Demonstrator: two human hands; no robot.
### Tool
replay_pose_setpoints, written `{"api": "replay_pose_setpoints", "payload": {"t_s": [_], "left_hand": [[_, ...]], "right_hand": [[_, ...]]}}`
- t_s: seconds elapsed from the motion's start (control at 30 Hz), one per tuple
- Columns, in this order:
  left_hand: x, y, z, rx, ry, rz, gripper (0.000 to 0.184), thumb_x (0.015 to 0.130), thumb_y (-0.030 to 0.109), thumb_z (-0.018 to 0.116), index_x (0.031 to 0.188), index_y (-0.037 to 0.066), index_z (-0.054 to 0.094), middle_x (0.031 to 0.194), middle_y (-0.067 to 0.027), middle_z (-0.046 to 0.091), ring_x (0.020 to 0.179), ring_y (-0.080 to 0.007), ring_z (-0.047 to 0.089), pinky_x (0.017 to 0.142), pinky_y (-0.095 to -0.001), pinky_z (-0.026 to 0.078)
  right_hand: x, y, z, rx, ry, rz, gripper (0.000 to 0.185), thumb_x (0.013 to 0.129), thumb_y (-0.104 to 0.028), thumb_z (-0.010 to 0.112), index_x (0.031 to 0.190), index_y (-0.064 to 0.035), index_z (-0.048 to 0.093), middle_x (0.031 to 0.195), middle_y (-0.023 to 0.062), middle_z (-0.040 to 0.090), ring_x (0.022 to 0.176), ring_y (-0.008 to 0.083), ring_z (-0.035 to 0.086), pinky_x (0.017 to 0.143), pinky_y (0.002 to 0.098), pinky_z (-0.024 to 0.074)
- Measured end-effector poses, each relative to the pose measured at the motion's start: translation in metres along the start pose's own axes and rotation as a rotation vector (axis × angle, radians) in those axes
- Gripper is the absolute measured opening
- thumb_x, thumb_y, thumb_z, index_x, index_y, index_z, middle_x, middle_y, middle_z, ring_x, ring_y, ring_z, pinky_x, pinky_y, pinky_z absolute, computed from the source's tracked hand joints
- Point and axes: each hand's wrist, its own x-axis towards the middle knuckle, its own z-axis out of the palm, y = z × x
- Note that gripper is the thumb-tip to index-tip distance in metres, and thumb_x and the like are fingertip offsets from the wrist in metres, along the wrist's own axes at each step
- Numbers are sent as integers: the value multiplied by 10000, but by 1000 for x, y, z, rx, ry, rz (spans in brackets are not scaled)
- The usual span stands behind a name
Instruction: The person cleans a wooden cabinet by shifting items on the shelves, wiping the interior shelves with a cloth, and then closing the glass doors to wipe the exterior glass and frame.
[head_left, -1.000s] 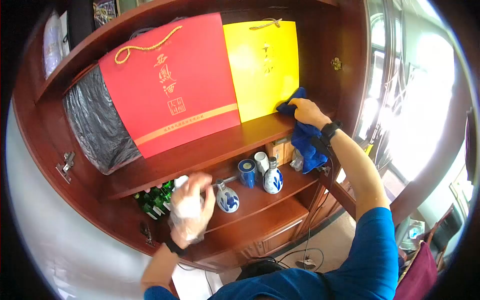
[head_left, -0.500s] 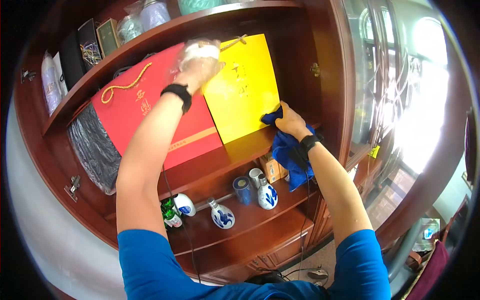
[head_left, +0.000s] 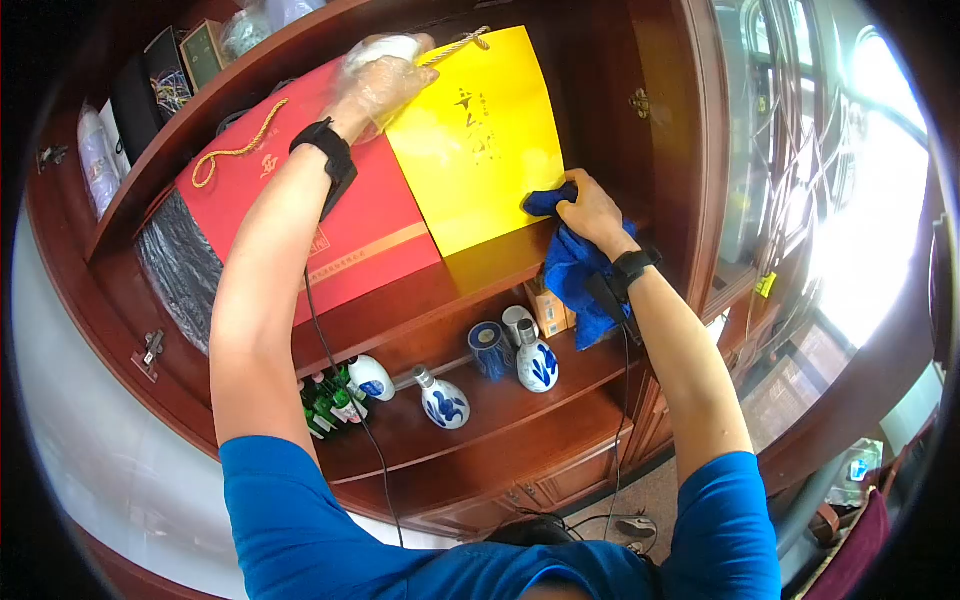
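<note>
My left hand [head_left: 382, 92] is closed around a white item in clear plastic [head_left: 392, 48]; its exact kind I cannot make out. It is at the upper edges of a red gift bag [head_left: 340, 215] and a yellow gift bag [head_left: 485, 150], which stand side by side on the shelf. Bunched in my right hand [head_left: 594, 212] is a blue cloth [head_left: 578, 280], part of it hanging over the shelf's front edge. That hand is close to the yellow bag's lower right corner. A twisted cord handle [head_left: 460, 46] tops the yellow bag.
Below stand blue-and-white bottles [head_left: 445, 402], a blue canister [head_left: 490, 350], a white cup [head_left: 517, 322] and several green bottles [head_left: 330, 405]. Black plastic [head_left: 180, 265] lies left of the red bag. Glass doors [head_left: 750, 130] are at right. A dark cable [head_left: 365, 430] hangs by my left arm.
My left hand, with the plastic-wrapped item, has moved slightly up and left in view. The right hand still grips the cloth by the yellow bag. The view has shifted a little.
</note>
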Motion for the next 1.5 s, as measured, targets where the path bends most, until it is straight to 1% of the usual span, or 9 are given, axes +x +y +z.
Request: {"api": "replay_pose_setpoints", "payload": {"t_s": [0.43, 0.47, 0.63, 0.83, 0.93, 1.27, 1.37, 1.43, 1.5], "left_hand": [[-63, 32, -27, -465, 144, 13, 261, 1019, 270, 650, 1260, 176, 684, 1195, -138, 652, 1130, -265, 615, 886, -366, 492], [-69, 33, -29, -81, 279, 218, 236, 1009, 250, 657, 1233, 181, 690, 1140, -136, 655, 1069, -285, 625, 849, -377, 504], [-81, 42, -43, -233, 264, 212, 250, 976, 244, 680, 1204, 145, 699, 1095, -136, 669, 1031, -321, 628, 818, -442, 517], [-75, 54, -62, 175, 268, 320, 317, 952, 263, 705, 1217, 89, 695, 1405, -178, 576, 1231, -334, 593, 971, -397, 523], [-61, 32, -58, -237, 178, 224, 510, 885, 482, 761, 1231, 117, 677, 1526, -158, 509, 1350, -323, 537, 1095, -388, 453], [-57, 28, -77, -330, -178, 34, 657, 874, 588, 731, 1345, 139, 640, 1541, -178, 508, 1369, -373, 536, 1124, -412, 445], [-79, 18, -56, 160, 194, 276, 800, 877, 458, 780, 1521, 91, 479, 1591, -231, 420, 1418, -388, 495, 1185, -413, 397], [-90, 19, -47, -809, 198, -138, 993, 859, 238, 847, 1614, 29, 236, 1498, -228, 515, 1369, -336, 539, 1126, -407, 467], [-104, 14, -29, -919, 159, -143, 978, 869, 200, 832, 1614, 25, 223, 1513, -220, 500, 1377, -326, 527, 1142, -407, 447]], "right_hand": [[-17, -10, -5, 57, 203, -41, 417, 814, -241, 681, 1171, -46, 592, 1189, 216, 677, 1115, 414, 651, 936, 488, 517], [-17, -9, -5, 54, 207, -50, 420, 815, -250, 675, 1165, -34, 587, 1195, 228, 675, 1107, 421, 653, 928, 489, 516], [-20, -12, -5, 45, 209, -24, 422, 814, -263, 665, 1156, -29, 585, 1168, 246, 684, 1082, 436, 658, 914, 494, 518], [-25, -13, -4, 58, 245, -42, 415, 810, -270, 672, 1132, -22, 587, 1096, 261, 700, 1034, 455, 669, 884, 510, 520], [-25, -14, -5, 59, 259, -47, 411, 812, -270, 678, 1126, -21, 589, 1066, 267, 704, 1022, 459, 672, 875, 513, 522], [-25, -16, -5, 40, 265, -19, 427, 811, -265, 680, 1156, -27, 599, 1089, 266, 710, 1045, 457, 672, 899, 508, 526], [-26, -17, -5, 67, 255, -36, 435, 815, -267, 673, 1176, -35, 601, 1128, 256, 708, 1060, 453, 669, 913, 514, 523], [-25, -14, -5, 69, 259, -44, 456, 819, -270, 663, 1207, -37, 607, 1183, 237, 693, 1085, 443, 661, 918, 515, 523], [-19, -7, 4, 1, 319, -115, 450, 826, -276, 648, 1220, -58, 638, 1194, 209, 679, 1092, 432, 655, 917, 511, 526]]}}
